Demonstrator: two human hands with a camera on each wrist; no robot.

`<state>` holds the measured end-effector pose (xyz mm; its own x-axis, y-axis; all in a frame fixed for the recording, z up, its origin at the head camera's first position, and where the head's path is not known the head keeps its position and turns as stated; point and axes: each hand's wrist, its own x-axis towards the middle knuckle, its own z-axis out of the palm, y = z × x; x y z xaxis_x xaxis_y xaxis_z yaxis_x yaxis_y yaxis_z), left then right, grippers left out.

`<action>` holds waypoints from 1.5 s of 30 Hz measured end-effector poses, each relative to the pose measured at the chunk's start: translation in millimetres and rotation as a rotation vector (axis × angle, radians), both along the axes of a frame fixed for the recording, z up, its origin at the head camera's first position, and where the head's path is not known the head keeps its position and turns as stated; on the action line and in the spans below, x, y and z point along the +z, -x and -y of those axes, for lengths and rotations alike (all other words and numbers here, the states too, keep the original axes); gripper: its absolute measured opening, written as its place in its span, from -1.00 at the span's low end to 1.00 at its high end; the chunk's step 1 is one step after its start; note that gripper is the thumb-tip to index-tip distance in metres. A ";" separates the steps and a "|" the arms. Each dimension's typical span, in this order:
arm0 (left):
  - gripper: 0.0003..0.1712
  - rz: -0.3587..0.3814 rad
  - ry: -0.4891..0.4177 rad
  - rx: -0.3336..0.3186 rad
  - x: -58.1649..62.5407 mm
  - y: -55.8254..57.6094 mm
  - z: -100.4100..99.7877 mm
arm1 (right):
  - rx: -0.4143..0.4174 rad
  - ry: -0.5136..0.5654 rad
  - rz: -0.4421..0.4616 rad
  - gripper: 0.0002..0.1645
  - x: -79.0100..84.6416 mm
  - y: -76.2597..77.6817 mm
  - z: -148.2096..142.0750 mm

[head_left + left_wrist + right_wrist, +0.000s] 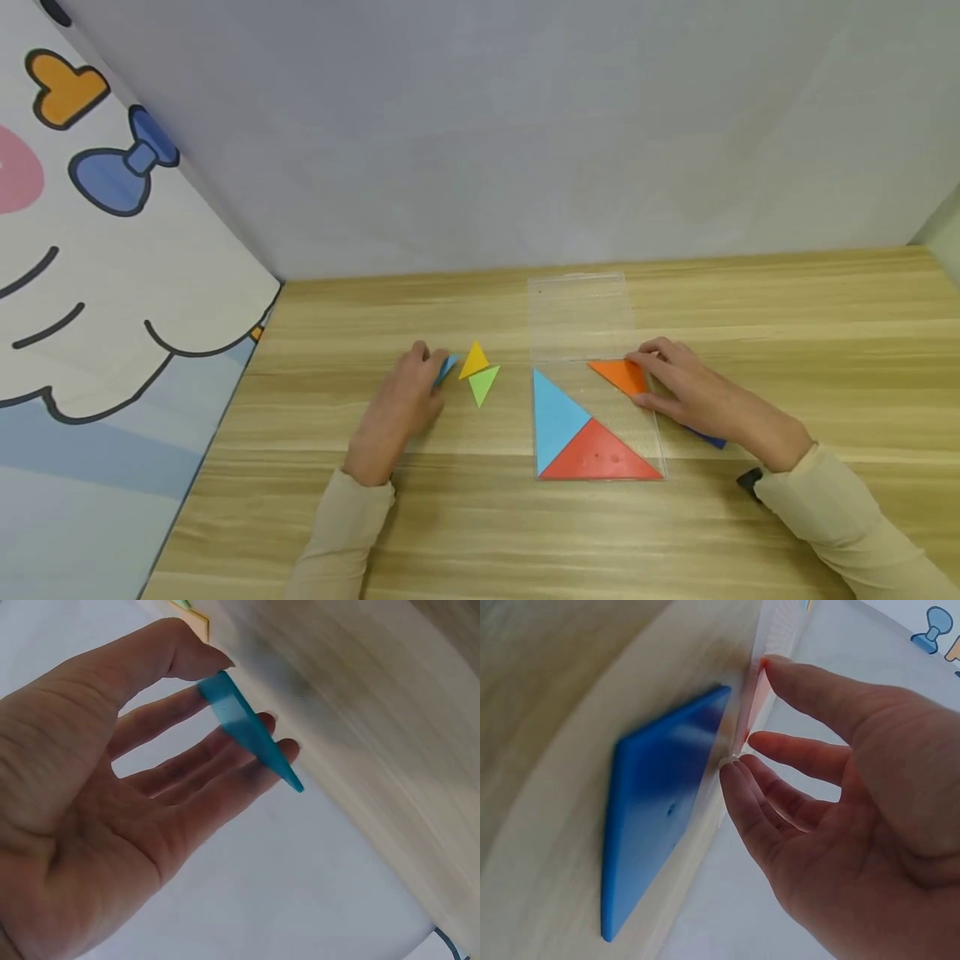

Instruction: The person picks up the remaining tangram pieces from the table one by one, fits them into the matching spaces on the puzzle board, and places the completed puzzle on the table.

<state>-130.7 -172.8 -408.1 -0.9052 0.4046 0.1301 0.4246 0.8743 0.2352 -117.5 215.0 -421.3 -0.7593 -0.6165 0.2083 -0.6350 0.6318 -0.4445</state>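
My left hand (401,408) pinches a teal-blue tangram piece (244,724) between thumb and fingertips, at the left of the yellow triangle (474,361) and the green triangle (483,385). Over the right side of a clear plastic tray (662,450), my right hand (701,392) holds an orange triangle (618,375) by its edge with thumb and fingers. In that tray a large light blue triangle (557,421) and a large red triangle (600,454) lie edge to edge. A dark blue tangram piece (667,802) lies on the table below the right hand, mostly hidden in the head view.
The tray's clear lid (581,317) lies opened toward the wall. A wood-grain table (450,533) carries everything, with a pale wall (562,150) behind it. At the left hangs a cartoon-printed panel (187,275). A small black object (748,482) shows by the right sleeve.
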 end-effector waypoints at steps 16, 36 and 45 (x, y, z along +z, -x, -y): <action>-0.47 -0.046 0.069 -0.071 3.1 6.1 -20.1 | 0.006 0.009 -0.009 -0.41 -3.1 0.8 -1.2; -0.60 -0.068 0.006 -0.247 2.4 9.4 -56.4 | 0.001 0.015 0.000 -0.43 -1.5 1.9 -2.2; -0.63 -0.132 -0.041 -0.331 -3.6 7.3 -73.4 | 0.011 0.005 -0.002 -0.43 -3.6 2.8 -1.9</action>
<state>-138.0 -99.4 -411.8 -0.7002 0.6653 0.2590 0.7124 0.6751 0.1916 -120.3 216.9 -424.9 -0.7520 -0.6240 0.2126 -0.6428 0.6225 -0.4464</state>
